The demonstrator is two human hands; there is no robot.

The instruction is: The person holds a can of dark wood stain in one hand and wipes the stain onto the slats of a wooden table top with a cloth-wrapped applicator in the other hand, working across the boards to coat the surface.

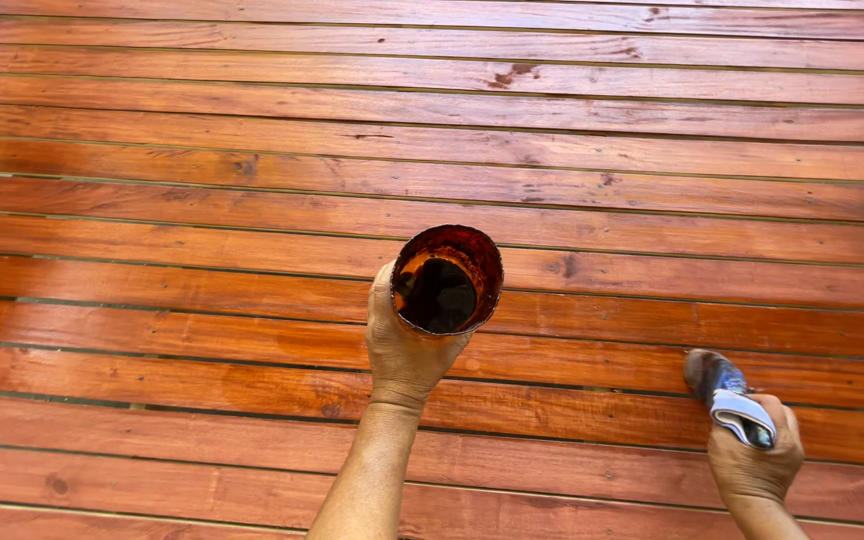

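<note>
Cup (pixel 447 280) sitting in the left hand (pixel 404 345), held out over the middle of the wooden boards; rim facing the camera, inside walls coated reddish-brown, dark liquid pooling at the bottom; fingers wrapping around the cup's side from the left and underneath, thumb lying along its near edge; grip closed firmly on it.

Right hand (pixel 755 462) sitting lower right, clenching around the handle of a brush (pixel 724 392); handle looking blue and white, bristle end pointing up and left, tip stained brown and lying close against a board, though whether it is touching is hard to tell; hands well apart from each other.

Slatted boards (pixel 202 200) filling the whole view, running side to side with narrow dark gaps between them; wood showing a glossy red-brown finish, knots and grain visible; a paler, hazier patch lying along the far left side; both forearms entering from the bottom edge, bare.
</note>
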